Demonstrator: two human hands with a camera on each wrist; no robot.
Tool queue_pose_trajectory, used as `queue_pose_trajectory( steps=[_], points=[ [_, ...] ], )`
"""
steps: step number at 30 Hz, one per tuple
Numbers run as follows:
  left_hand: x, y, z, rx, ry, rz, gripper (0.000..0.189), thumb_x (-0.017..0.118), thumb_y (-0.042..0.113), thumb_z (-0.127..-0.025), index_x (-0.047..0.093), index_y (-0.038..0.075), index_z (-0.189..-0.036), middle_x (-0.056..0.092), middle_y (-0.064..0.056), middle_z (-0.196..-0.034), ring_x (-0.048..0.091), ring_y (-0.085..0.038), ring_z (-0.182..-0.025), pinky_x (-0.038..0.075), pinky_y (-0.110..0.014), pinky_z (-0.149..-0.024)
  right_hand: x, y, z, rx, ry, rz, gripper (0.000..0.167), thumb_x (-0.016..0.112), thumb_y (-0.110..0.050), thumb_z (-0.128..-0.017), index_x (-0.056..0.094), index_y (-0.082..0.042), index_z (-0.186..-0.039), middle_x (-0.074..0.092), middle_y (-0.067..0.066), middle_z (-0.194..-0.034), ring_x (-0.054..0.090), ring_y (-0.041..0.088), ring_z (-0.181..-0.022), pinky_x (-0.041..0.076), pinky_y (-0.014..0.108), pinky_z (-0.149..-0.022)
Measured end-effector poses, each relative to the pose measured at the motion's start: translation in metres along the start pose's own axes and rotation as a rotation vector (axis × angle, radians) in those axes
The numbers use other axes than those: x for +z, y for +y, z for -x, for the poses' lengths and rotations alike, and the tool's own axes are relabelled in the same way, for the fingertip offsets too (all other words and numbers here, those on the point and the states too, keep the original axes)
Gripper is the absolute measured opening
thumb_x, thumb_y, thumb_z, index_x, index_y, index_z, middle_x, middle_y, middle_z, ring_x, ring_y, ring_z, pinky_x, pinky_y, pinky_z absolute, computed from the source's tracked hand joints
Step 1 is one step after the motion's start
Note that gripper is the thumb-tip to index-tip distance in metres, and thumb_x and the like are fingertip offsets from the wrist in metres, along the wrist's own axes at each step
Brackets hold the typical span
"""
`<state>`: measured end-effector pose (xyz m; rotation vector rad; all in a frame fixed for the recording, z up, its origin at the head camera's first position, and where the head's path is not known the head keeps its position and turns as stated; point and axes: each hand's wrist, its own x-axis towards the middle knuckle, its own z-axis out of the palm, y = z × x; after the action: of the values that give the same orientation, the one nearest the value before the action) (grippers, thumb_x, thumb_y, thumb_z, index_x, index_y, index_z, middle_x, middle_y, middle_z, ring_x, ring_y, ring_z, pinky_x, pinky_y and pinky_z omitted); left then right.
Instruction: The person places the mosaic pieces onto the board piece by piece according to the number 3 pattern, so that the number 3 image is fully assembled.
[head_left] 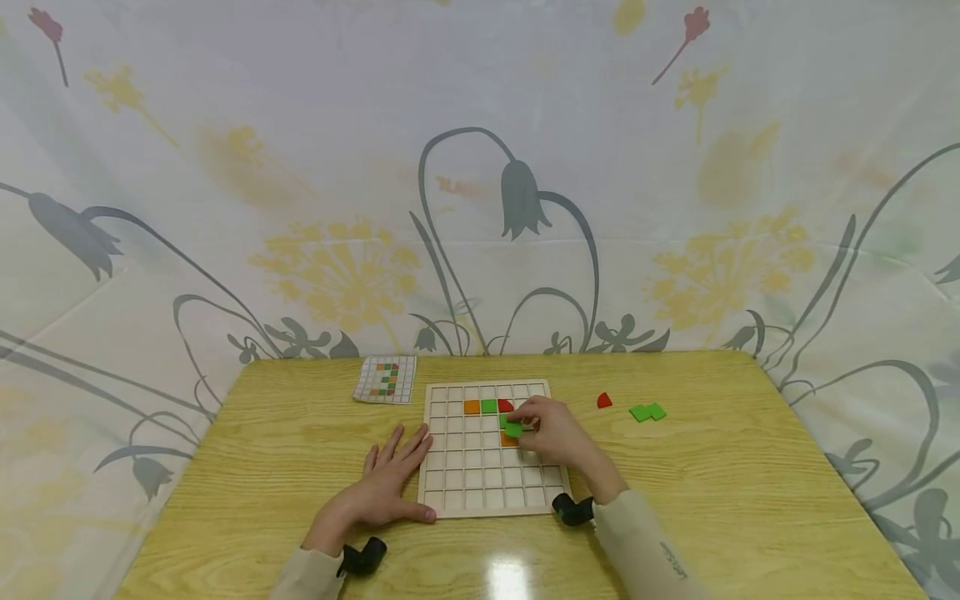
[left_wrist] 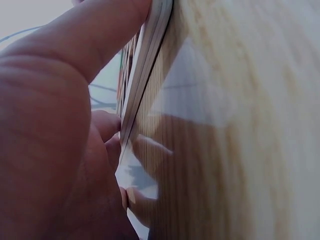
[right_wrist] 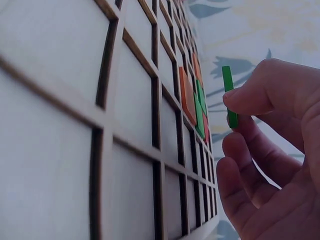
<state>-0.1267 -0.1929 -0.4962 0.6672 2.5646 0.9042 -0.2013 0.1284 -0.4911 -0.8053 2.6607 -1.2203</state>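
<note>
A pale wooden grid board (head_left: 474, 479) lies on the table. Between thumb and fingers my right hand (head_left: 553, 431) pinches a flat green tile (right_wrist: 227, 77), held just above the board's right part. Along one upper row sit an orange tile (head_left: 472, 407), a green square tile (head_left: 489, 407) and a red rounded tile (head_left: 506, 406). Below the red one are another green tile, partly covered, and an orange tile (head_left: 509, 441). My left hand (head_left: 382, 487) rests on the table with fingers spread, its thumb and a fingertip at the board's left edge.
A printed card (head_left: 385, 381) with a coloured grid pattern lies at the back left. To the right of the board are a red quarter-round tile (head_left: 604, 401) and two green tiles (head_left: 641, 412). Behind the table (head_left: 720, 500) hangs a flower-patterned cloth (head_left: 600, 167).
</note>
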Motion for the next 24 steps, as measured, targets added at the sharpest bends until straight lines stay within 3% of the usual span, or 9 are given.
queue_pose_trajectory(
  steps=[5,15,24],
  points=[
    [0.000,0.000,-0.001,-0.021,-0.012,-0.014,0.110,0.076,0.055,-0.081,0.014,0.011,-0.161,0.001,-0.005,-0.167,-0.015,-0.037,-0.149,-0.011,-0.067,-0.110,0.007,-0.004,-0.007,0.008,-0.017,0.014,0.037,0.069,0.004,-0.077,0.076,-0.005,-0.112,0.064,-0.002,-0.100,0.055,0.014,-0.081,0.049,0.030,-0.071],
    [-0.001,0.003,-0.001,-0.021,-0.014,-0.024,0.108,0.076,0.053,-0.082,0.016,0.008,-0.160,0.002,-0.007,-0.167,-0.014,-0.039,-0.149,-0.010,-0.069,-0.109,0.018,-0.010,-0.017,-0.066,-0.050,0.086,0.036,0.067,0.005,-0.076,0.078,-0.008,-0.107,0.066,0.000,-0.100,0.056,0.019,-0.089,0.047,0.034,-0.076],
    [-0.001,0.003,-0.001,-0.018,-0.005,-0.022,0.108,0.076,0.053,-0.082,0.017,0.008,-0.160,0.004,-0.007,-0.167,-0.013,-0.040,-0.149,-0.009,-0.070,-0.109,0.024,-0.010,-0.018,-0.054,-0.080,0.111,0.034,0.066,0.006,-0.078,0.079,-0.010,-0.105,0.065,0.000,-0.102,0.055,0.020,-0.093,0.046,0.036,-0.080]
  ],
)
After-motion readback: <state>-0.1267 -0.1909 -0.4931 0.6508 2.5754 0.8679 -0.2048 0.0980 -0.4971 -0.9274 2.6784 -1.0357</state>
